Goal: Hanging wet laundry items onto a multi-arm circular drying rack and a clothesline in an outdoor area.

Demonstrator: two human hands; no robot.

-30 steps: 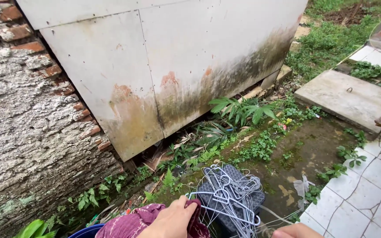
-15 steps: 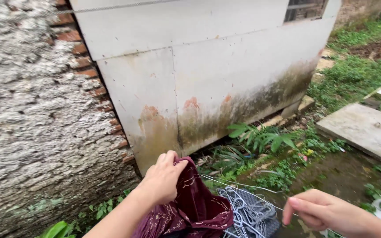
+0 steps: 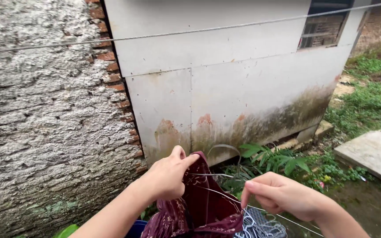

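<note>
My left hand (image 3: 166, 174) pinches the top edge of a dark maroon patterned cloth (image 3: 201, 202) and holds it up in front of me. My right hand (image 3: 278, 194) grips a thin white wire hanger (image 3: 219, 150) whose hook curves up just behind the cloth; its wire runs against the cloth's top. Below the right hand lies a bundle of several white wire hangers (image 3: 261, 227) on a dark grey crate.
A clothesline wire (image 3: 190, 31) stretches across above, in front of a stained grey panel wall (image 3: 234, 88) and a rough brick wall (image 3: 45, 110). Green plants (image 3: 278, 161) grow at the wall's base. A concrete slab (image 3: 371, 154) lies at right. A blue tub rim (image 3: 135, 228) shows below.
The view has tilted upward, bringing the clothesline into sight. Both hands rose with the maroon cloth; my right hand lifted one wire hanger from the bundle and brought it to the cloth.
</note>
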